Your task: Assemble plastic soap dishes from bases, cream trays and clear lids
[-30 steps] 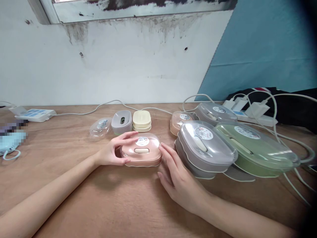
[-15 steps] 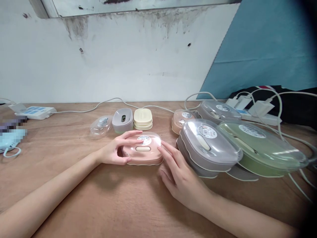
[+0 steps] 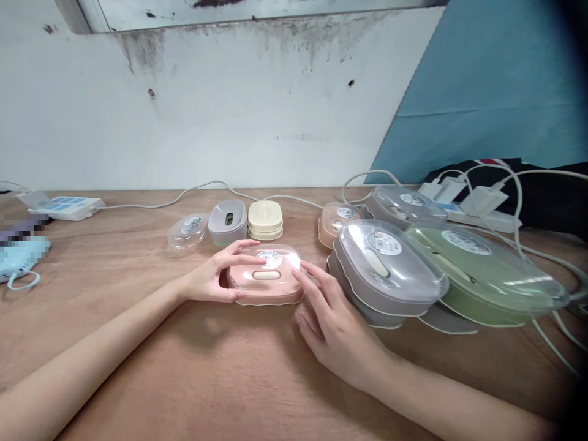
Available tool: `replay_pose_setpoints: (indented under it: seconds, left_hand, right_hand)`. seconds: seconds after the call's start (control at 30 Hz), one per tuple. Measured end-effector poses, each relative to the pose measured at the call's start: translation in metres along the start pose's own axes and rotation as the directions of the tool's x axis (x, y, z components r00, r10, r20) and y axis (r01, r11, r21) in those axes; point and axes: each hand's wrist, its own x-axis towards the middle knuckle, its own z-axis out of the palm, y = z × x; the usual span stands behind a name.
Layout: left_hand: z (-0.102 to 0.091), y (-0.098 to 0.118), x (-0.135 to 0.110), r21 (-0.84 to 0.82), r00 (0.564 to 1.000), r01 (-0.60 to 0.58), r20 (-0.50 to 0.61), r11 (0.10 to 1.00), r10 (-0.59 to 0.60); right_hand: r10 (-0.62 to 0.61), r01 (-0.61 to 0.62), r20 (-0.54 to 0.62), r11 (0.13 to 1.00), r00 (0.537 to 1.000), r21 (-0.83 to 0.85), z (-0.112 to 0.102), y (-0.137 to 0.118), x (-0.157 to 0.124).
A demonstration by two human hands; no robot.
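Observation:
A pink lidded box (image 3: pixel 267 283) with a clear cover and a round sticker lies on the wooden table (image 3: pixel 193 367) in front of me. My left hand (image 3: pixel 215 277) wraps round its left end, thumb under the rim and a finger across the lid toward the sticker. My right hand (image 3: pixel 328 321) rests at the box's right end, fingertips touching the lid's edge, fingers slightly curled and apart.
Right of the pink box lie a grey lidded box (image 3: pixel 384 269), a green one (image 3: pixel 482 275), another grey one (image 3: pixel 404 205) and a small pink one (image 3: pixel 337 220). Behind it stand a cream box (image 3: pixel 265 219), a small grey box (image 3: pixel 227 222) and a clear lid (image 3: pixel 186 231). Power strips and cables run along the back.
My left finger has slid further over the lid toward the sticker. My right fingertips have closed in on the box's right edge. The box stays on the table.

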Motion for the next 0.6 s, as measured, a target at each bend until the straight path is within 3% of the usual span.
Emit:
replay_pose_setpoints:
  seconds: [0.6]
  left_hand:
    - [-0.0005,0.0030,0.0005,0.037,1.000,0.000,0.017,0.999,-0.001]
  right_hand:
    - [-0.010,0.010,0.002,0.999,1.000,-0.031,0.0022,0.0020,-0.0018]
